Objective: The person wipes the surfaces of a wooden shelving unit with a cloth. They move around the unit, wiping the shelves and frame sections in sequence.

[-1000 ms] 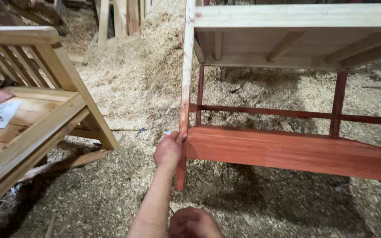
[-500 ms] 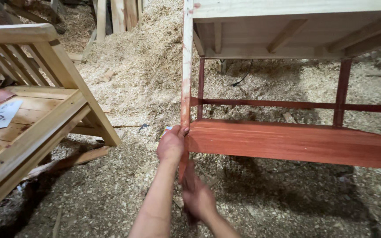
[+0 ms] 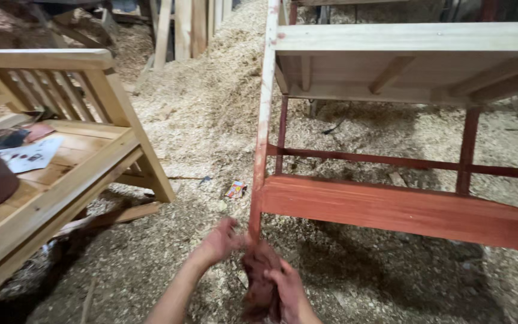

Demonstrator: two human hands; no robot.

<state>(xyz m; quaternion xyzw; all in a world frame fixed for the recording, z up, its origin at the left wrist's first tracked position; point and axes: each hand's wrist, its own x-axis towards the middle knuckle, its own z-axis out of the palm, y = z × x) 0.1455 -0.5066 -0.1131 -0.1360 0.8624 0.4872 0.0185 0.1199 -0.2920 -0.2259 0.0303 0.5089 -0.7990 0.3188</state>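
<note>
A wooden frame point(image 3: 391, 120) is seen standing on a floor point(image 3: 211, 120) covered in sawdust. Its lower rail point(image 3: 403, 207) and thin cross bars are stained red-brown, while the top boards are bare pale wood. The front leg point(image 3: 262, 138) is pale above and smeared with red stain lower down.

The left hand point(image 3: 222, 240) is held at the foot of this leg, fingers curled and partly open, touching or just beside the wood; whether it is gripped cannot be told. The right hand point(image 3: 286, 288) is closed around a dark red-stained rag point(image 3: 258, 282), which is pressed against the bottom of the leg, just below the end of the lower rail.

To the left, an unstained wooden bench point(image 3: 61, 192) with a slatted back is seen, with a sheet of paper point(image 3: 31, 155) and some small items lying on its seat. A small packet point(image 3: 235, 189) lies on the sawdust between the bench and the leg. Upright planks point(image 3: 181, 27) are seen at the back.
</note>
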